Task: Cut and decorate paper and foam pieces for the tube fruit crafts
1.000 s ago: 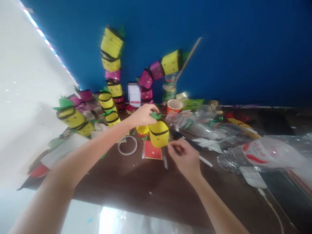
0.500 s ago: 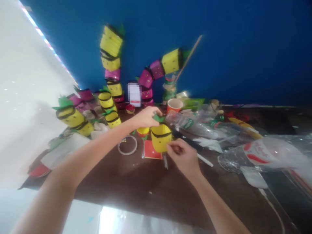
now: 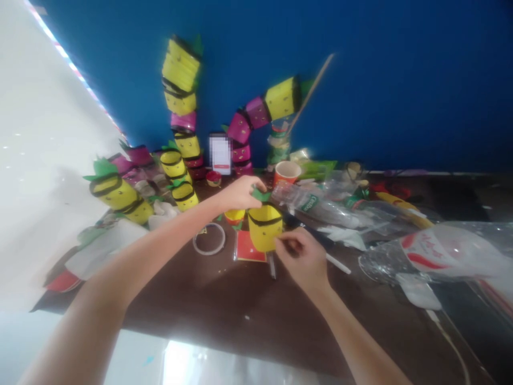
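Note:
A small yellow cup (image 3: 265,235) with a black band round its rim and small dark dots on its front is held above the table. Green leaf-shaped pieces (image 3: 261,194) stand up at its back edge, and my left hand (image 3: 242,192) is closed on them from the left. My right hand (image 3: 306,259) is at the cup's right side, thumb and forefinger pinched together against its front. Whatever those fingertips hold, if anything, is too small to make out. Under the cup lies a red square packet (image 3: 248,248).
A roll of tape (image 3: 209,239) lies left of the packet. Finished yellow cups (image 3: 185,195) and purple ones stand behind, some stacked along the blue wall. A phone (image 3: 220,154) leans there. Plastic bottles (image 3: 320,206), an orange paper cup (image 3: 287,172) and a white charger (image 3: 419,291) lie rightward.
My right hand's fingertips have shifted very slightly against the cup's front. My left hand stays on the green leaves, and the view has tilted a little.

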{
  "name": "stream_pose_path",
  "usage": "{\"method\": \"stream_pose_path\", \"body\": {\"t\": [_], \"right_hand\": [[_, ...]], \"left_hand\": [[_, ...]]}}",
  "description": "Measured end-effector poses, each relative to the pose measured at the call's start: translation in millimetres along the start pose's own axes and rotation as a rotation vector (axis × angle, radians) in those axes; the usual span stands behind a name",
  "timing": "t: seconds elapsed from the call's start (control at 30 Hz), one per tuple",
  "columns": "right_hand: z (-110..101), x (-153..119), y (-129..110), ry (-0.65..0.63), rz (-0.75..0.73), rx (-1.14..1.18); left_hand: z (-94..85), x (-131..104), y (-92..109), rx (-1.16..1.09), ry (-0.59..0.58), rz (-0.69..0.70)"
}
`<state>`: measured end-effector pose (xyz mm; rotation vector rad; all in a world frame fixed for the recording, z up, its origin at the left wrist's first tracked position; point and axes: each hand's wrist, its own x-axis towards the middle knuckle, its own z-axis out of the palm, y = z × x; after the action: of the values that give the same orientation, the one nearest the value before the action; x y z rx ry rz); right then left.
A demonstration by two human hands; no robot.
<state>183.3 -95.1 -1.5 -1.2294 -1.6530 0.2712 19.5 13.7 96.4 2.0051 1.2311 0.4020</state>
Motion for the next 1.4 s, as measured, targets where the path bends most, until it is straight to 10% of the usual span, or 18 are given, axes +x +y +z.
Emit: {"method": "stream_pose_path", "body": {"t": [0.37,1.4], "right_hand": [[-10.0,-8.6,0.0,0.01,-0.58,-0.377],[-12.4,-11.3,-2.0,-0.027,-0.541,-0.359]], "left_hand": [[-8.9,-6.2,-2.8,-0.079,-0.068,-0.103],[-11.2,-4.2,-12.1,-0.053,-0.075,-0.1]]}}
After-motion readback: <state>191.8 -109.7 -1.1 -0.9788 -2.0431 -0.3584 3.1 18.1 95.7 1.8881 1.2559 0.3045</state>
